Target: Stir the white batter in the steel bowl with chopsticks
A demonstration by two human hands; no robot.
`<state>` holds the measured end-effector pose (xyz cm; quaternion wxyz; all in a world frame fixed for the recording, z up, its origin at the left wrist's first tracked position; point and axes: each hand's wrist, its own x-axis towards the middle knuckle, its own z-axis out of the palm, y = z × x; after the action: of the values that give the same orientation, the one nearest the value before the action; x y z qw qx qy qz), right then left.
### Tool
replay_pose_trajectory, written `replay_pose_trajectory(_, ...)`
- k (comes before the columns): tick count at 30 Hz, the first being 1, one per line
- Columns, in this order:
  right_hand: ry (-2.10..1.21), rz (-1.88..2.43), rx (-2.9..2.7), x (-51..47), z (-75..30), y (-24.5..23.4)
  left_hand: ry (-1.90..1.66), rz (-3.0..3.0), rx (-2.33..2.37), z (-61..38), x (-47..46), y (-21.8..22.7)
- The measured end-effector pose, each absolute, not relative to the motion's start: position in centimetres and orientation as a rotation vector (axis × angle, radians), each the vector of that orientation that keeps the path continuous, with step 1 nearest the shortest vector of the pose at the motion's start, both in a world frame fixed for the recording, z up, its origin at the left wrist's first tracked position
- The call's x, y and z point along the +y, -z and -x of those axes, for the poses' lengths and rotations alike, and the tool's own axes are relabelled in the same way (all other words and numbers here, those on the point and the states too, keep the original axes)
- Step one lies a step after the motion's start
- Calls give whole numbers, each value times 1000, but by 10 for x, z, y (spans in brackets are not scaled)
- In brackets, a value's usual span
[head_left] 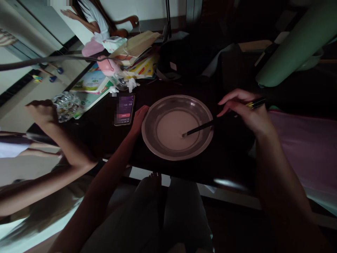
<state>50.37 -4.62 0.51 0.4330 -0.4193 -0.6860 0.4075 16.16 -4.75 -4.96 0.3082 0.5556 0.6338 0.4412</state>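
Note:
A round metal plate (200, 109) lies on the dark table (226, 161) in front of me, with pale liquid (173, 128) pooled in its middle. My right hand (246, 110) is closed on a dark chopstick-like utensil (200, 129) whose tip dips into the liquid. My left hand (139, 117) rests against the plate's left rim with fingers curled on the edge, holding it.
A phone (124, 109) with a lit screen lies left of the plate. Crumpled foil (66, 105), books (92, 86) and papers (137, 45) crowd the far left. Another person's arm (56, 137) reaches in at the left; a second person sits at the back. A green roll (292, 45) lies at right.

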Motion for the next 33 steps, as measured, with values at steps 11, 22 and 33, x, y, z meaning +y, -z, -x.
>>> replay_pose_trajectory(11, -978, 1072, -1704, -46, -504, -7, -1164, -1485, 1686, -163, -48, 47)
replay_pose_trajectory(22, -935, 1080, -1675, -45, -503, -5, -1183, -1479, 1657, -163, -48, 48)
replay_pose_trajectory(33, -942, 1081, -1714, -46, -499, -5, -1160, -1539, 1663, -161, -48, 49)
